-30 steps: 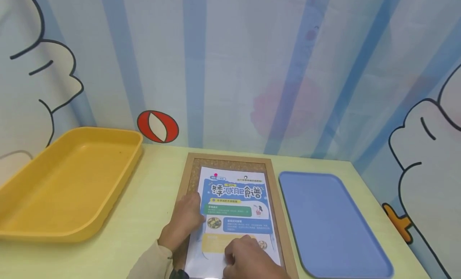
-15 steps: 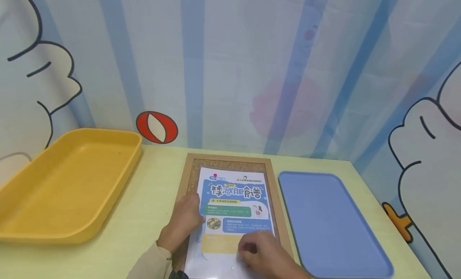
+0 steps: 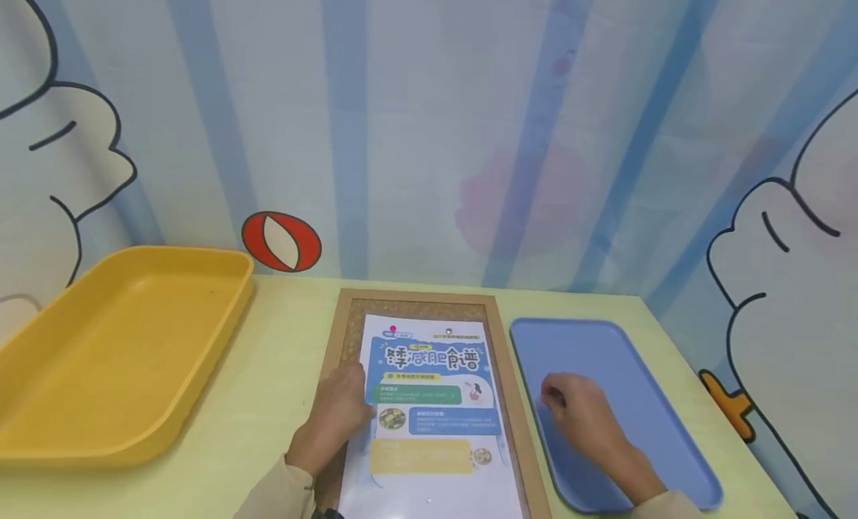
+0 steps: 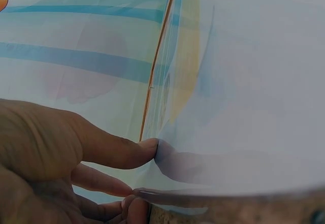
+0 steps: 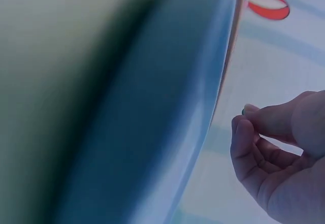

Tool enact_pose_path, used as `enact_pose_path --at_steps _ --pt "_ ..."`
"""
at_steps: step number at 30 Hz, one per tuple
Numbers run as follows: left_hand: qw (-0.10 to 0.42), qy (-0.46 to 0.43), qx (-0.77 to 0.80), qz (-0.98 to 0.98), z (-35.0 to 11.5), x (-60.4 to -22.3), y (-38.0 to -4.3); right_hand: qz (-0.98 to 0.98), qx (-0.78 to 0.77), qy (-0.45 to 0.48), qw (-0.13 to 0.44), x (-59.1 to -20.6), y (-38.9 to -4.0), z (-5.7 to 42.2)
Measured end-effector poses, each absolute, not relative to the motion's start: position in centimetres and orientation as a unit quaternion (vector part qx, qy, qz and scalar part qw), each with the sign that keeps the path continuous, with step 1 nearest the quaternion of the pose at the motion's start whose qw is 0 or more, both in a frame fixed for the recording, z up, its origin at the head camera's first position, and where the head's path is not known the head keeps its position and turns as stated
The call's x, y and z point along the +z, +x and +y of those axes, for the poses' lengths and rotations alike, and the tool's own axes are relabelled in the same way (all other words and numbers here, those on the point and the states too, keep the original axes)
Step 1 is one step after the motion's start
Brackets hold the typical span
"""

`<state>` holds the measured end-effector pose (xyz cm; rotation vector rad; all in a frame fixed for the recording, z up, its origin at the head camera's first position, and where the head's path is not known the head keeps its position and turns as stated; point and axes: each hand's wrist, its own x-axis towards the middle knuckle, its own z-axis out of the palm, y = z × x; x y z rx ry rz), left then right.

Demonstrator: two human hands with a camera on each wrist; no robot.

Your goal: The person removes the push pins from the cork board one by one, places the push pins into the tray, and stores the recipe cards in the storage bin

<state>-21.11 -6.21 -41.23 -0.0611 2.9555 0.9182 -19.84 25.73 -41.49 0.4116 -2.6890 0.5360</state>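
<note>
A printed poster lies on a wood-framed cork board. Near the poster's top are a pink thumbtack and a whitish thumbtack; a tiny pale spot shows near its bottom. At the board's left side my left hand pinches the poster's edge, its thumb on the sheet and fingers beneath in the left wrist view. Over the blue tray, my right hand has thumb and forefinger together. The right wrist view shows a sliver of a small green thumbtack between those fingertips, mostly hidden.
A deep yellow tray stands at the left of the pale yellow table. The blue tray is low-rimmed and lies close to the board's right side. A printed curtain hangs behind the table.
My right hand has lifted off the lower part of the poster and moved right, over the blue tray. The left hand stays at the poster's left edge. The head view has shifted slightly.
</note>
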Motion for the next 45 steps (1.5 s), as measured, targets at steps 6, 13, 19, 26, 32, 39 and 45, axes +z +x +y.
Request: enact_pose_path --at_steps 6,13,19,26,32,39,45 --pt "0.026 -0.018 0.303 0.952 -6.4 -41.2 -21.0 -0.968 0.124 0.15 0.158 -41.2 -21.4 28.7" --pt "0.026 -0.014 0.3 0.953 -6.4 -41.3 -21.0 -0.977 0.074 0.132 0.149 -41.8 -22.4 31.0" --pt "0.026 -0.013 0.303 0.953 -6.3 -41.3 -20.9 -0.978 0.034 0.131 0.16 -42.8 -22.8 32.0" --pt "0.029 -0.017 0.294 0.955 -6.3 -41.1 -20.9 -0.976 -0.001 0.128 0.176 -43.8 -22.8 32.3" --pt "0.03 -0.017 0.291 0.956 -6.2 -41.0 -20.9 -0.978 -0.041 0.115 0.17 -44.1 -22.5 31.8" --pt "0.03 -0.019 0.291 0.956 -6.2 -40.9 -20.9 -0.977 -0.066 0.11 0.173 -44.1 -22.1 31.3" --pt "0.036 -0.023 0.29 0.956 -6.2 -40.9 -20.9 -0.976 -0.082 0.105 0.17 -44.1 -21.6 31.1"
